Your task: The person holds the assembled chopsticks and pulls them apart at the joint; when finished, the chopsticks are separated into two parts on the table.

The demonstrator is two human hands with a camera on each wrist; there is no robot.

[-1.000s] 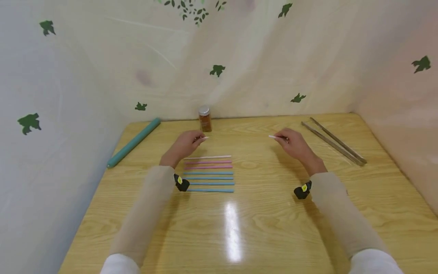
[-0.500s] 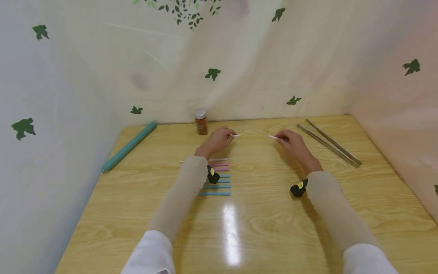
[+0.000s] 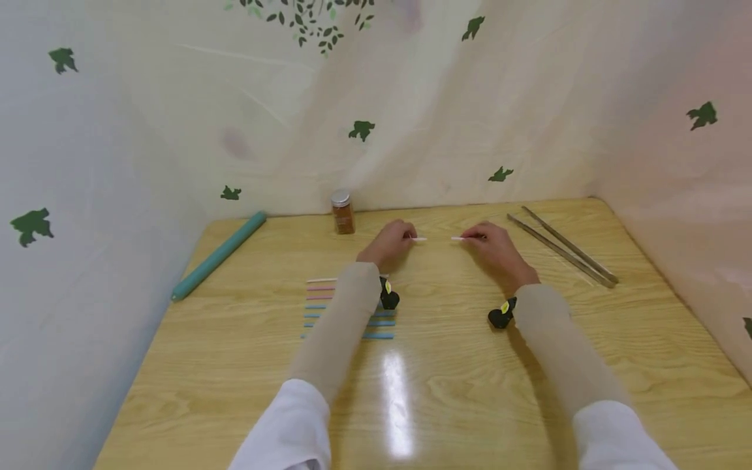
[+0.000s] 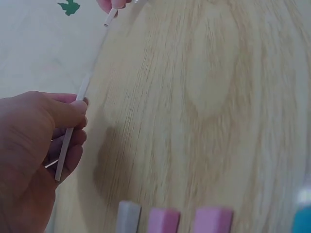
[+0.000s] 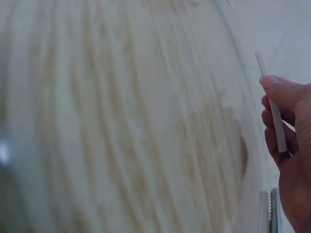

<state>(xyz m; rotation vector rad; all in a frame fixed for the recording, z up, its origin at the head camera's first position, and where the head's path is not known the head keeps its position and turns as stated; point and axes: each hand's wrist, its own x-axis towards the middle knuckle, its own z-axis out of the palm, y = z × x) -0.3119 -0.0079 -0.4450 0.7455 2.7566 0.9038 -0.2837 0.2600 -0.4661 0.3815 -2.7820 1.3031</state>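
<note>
My left hand pinches a thin white stick between thumb and fingers, its free end pointing right. Facing it, my right hand pinches another white stick, whose tip points left. The two tips line up in the head view with a small gap between them, over the far part of the table. Below my left forearm lies a row of parallel sticks: one white stick, two pink sticks and several blue sticks. The forearm covers part of the row.
A small jar with a silver lid stands at the table's back edge, left of my left hand. A teal cylinder lies at the left edge. Metal tongs lie at the right of the wooden table, with cloth walls around.
My left hand has moved right with its white stick, from beside the jar toward the other stick. My right hand has shifted slightly left. The head view has tilted a little.
</note>
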